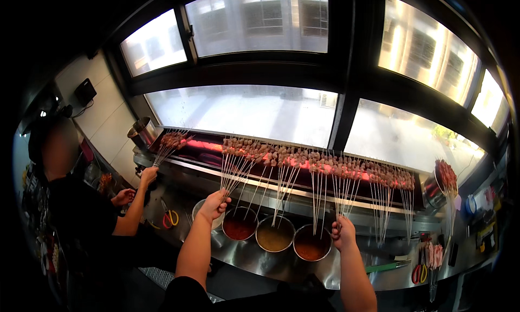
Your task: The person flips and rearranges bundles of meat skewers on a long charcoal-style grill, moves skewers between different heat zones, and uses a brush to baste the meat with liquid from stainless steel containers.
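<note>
My left hand [215, 205] is closed round the lower ends of a fanned bunch of metal skewers [235, 171], whose meat lies over the glowing grill [201, 155]. Further right, my right hand [343, 232] grips the ends of another bunch of skewers [344, 192]. Between the two bunches, more meat skewers [286, 182] rest across the grill, their bare ends over its front edge. Below them stand three round metal pots, one of red sauce [239, 227], one of yellowish liquid [275, 236] and one of orange-red sauce [312, 247].
At left, a co-worker's hand [149, 175] holds skewers over the grill. A steel container [142, 133] stands at the grill's left end; another [434, 192] with skewers stands right. Scissors [170, 218] lie on the steel counter [260, 263]. A green-handled tool [386, 266] and raw meat skewers [434, 257] are nearer right.
</note>
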Motion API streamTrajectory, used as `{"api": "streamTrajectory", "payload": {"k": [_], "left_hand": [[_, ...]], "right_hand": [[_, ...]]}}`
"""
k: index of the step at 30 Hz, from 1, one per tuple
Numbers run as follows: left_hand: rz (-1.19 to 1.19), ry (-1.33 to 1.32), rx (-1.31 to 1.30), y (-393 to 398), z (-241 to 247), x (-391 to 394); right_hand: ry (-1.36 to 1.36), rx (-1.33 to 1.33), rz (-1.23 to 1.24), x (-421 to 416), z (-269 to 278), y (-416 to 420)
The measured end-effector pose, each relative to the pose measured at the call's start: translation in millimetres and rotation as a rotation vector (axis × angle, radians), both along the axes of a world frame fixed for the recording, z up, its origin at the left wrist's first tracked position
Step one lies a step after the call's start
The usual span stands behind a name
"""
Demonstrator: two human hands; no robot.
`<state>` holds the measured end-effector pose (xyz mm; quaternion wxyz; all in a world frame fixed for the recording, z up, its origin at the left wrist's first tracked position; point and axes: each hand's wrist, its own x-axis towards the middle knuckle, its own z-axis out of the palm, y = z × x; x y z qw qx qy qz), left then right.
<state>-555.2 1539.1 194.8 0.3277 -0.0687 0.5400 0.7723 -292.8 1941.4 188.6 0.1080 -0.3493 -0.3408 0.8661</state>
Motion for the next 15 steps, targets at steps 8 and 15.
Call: {"api": "streamTrajectory", "payload": {"k": [8, 15], "left_hand": [[0.203, 0.061, -0.259, -5, 1, -11], [0.274, 1.241, -0.712, 75, 62, 89]], "right_hand": [[0.007, 0.091, 0.024, -4, -5, 1], [0.336, -0.352, 0.168, 17, -16, -4]]}}
